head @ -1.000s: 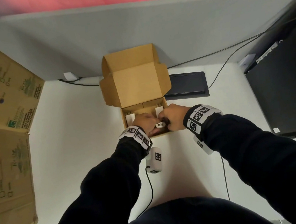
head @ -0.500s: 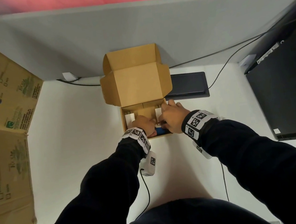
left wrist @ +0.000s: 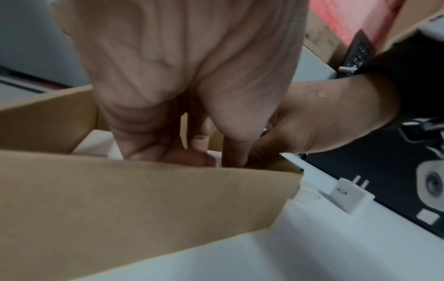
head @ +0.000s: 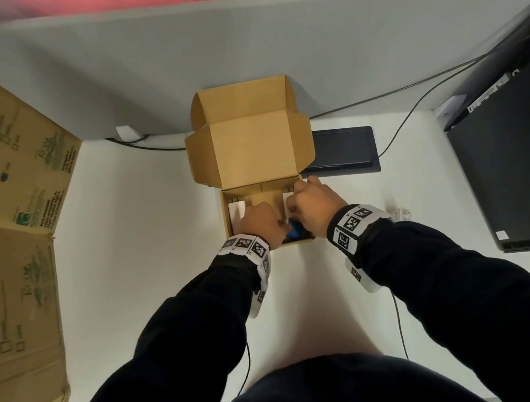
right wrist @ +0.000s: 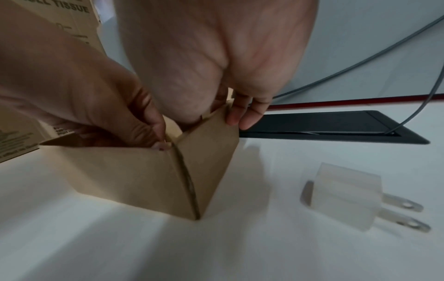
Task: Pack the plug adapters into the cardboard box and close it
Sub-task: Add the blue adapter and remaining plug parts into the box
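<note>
1. The cardboard box (head: 252, 155) sits at the centre of the head view, lid flaps standing up at its far side, plain brown corrugated walls.
2. Inside it lie white plug adapters (head: 237, 210) along the left wall and under the hands, with something blue (head: 295, 232) at the near edge.
3. The left hand (head: 260, 223) reaches into the box, fingers curled down among the contents; what they grip is hidden.
4. The right hand (head: 316, 205) has its thumb inside and fingers (right wrist: 247, 114) outside the box's right wall, pinching it.
5. One white adapter (right wrist: 346, 197) with two metal prongs lies on the table (head: 148, 250) to the right of the box, apart from it.
6. Behind the box, a black flat cable hatch (head: 344, 150); at the right edge, a dark monitor (head: 514, 161).
7. Large printed cartons (head: 2, 188) fill the left edge; a grey partition (head: 171, 61) runs across the top.
</note>
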`<state>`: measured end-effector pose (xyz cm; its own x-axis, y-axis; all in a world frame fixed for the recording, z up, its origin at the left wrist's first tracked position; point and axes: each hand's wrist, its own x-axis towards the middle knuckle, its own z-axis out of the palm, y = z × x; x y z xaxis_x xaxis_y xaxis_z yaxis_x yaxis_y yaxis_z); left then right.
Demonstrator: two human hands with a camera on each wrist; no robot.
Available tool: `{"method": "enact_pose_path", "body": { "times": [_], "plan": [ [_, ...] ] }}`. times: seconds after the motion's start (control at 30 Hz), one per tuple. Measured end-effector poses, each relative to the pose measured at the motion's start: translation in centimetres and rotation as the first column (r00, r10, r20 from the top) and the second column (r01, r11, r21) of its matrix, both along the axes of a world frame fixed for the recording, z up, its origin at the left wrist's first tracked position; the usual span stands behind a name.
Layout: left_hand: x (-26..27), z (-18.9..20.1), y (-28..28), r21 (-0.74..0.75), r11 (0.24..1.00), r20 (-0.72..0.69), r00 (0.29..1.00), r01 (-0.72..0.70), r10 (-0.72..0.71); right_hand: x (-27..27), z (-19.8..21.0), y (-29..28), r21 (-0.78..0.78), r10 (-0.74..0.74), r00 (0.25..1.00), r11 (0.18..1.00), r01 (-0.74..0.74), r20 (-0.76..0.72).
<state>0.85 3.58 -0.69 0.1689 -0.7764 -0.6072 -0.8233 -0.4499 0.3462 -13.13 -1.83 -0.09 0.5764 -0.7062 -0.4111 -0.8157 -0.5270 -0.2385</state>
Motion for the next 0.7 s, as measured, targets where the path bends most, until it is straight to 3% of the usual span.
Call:
{"method": "enact_pose_path", "body": {
  "times": [0.13, 0.3, 0.43, 0.6, 0.7],
  "plan": [
    [-0.2, 0.1, 0.4, -0.046, 0.987, 0.122, 0.982, 0.152, -0.146, -0.7, -0.1, 0.0, 0.007, 0.003, 0.999, 1.0, -0.004, 0.048],
    [-0.7, -0.3, 0.9, -0.05, 0.99, 0.087, 0.988, 0.135, -0.13, -0.9, -0.1, 0.1, 0.01, 0.004, 0.997, 1.0, -0.005, 0.081],
    [-1.0, -0.3, 1.2, -0.078, 0.987, 0.049, 0.989, 0.142, -0.139, -0.9, 0.3, 0.3, 0.003, 0.079, 0.997, 0.997, -0.079, -0.015],
    [0.9, 0.3, 1.2, -0.189, 0.975, 0.047, 0.993, 0.118, -0.111, -0.6, 0.9, 0.2, -0.036, 0.048, 0.996, 0.998, -0.05, -0.071],
    [2.1, 0.4, 1.0, -0.153, 0.96, 0.098, 0.97, 0.234, -0.22, -0.5, 0.7, 0.1, -0.098, -0.02, 0.999, 0.995, 0.015, -0.047]
  ]
}}
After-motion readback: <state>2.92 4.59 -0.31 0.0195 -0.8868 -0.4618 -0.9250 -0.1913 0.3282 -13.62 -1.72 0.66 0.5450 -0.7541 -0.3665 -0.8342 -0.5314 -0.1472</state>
